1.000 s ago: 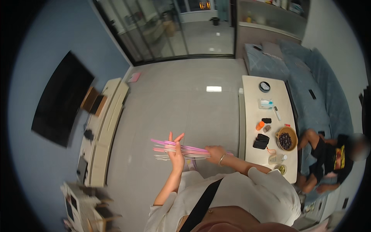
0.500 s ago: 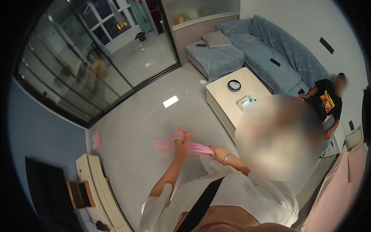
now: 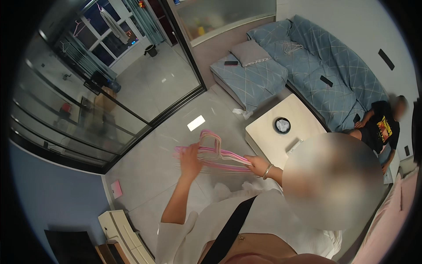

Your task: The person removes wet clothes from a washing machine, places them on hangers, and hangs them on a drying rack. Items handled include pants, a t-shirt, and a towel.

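A bundle of pink and white clothes hangers [image 3: 231,155] stretches between my two hands, above the floor in front of me. My right hand [image 3: 258,166] is closed round the right end of the bundle, a silver bangle on its wrist. At the other end, my left hand [image 3: 190,161] has its fingers over the hangers and appears closed on them. The hooks stand up together between the hands, nearer the left one. Motion blurs the far left tips.
A cream coffee table [image 3: 263,127] holds a round dark dish [image 3: 282,126] and a tissue pack [image 3: 295,147]. Behind it stands a blue covered sofa [image 3: 316,66], where a person [image 3: 380,125] sits. Glass sliding doors [image 3: 132,79] are at left, a cream cabinet [image 3: 121,233] lower left. A blurred disc hides the right.
My left hand has moved from around the hooks to the left end of the bundle, leaving the hooks exposed. My right hand keeps its grip. The whole view has shifted slightly.
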Tool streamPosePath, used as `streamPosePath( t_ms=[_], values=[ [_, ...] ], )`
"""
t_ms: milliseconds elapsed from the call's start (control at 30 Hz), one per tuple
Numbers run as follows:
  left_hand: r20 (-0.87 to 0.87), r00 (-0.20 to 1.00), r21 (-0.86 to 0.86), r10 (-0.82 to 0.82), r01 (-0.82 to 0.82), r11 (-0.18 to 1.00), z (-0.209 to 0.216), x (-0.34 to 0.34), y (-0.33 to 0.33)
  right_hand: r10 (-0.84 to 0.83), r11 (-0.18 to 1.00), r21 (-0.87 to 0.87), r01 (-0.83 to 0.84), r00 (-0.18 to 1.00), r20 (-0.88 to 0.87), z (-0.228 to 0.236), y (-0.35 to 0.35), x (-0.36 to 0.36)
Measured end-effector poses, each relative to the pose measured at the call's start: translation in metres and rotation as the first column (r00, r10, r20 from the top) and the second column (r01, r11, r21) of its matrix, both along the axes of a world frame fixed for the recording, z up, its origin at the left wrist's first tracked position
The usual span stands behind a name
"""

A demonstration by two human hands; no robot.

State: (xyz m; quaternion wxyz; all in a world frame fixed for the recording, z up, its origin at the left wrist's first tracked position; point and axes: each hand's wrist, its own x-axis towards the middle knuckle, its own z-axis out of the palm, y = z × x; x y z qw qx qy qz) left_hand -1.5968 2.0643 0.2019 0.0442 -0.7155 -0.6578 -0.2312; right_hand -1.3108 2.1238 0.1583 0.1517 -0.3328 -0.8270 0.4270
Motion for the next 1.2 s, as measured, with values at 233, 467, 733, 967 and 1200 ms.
streamPosePath(
  t_ms=[233, 467, 733, 967, 1200],
  values=[
    [0.058, 0.998, -0.175, 0.024, -0.014, 0.984, -0.032, -0.113, 0.142, 0.006, 0.996, -0.084, 0.007, 0.989, 0.149, 0.002, 0.142, -0.096],
    [0.157, 0.978, -0.282, 0.139, -0.090, 0.955, -0.070, -0.258, 0.278, -0.045, 0.987, -0.135, 0.086, 0.960, 0.277, -0.007, 0.289, -0.245],
    [0.080, 0.925, -0.207, 0.372, -0.350, 0.914, -0.062, -0.454, 0.408, 0.085, 0.988, -0.143, -0.055, 0.974, 0.210, 0.003, 0.470, -0.436],
    [0.006, 0.897, -0.012, 0.441, -0.441, 0.897, -0.045, -0.639, 0.581, 0.129, 0.987, -0.101, -0.122, 0.989, 0.075, -0.060, 0.631, -0.631],
    [-0.086, 0.770, -0.067, 0.633, -0.638, 0.767, -0.037, -0.893, 0.717, 0.313, 0.926, -0.229, -0.300, 0.949, 0.022, -0.021, 0.815, -0.896]
  ],
)
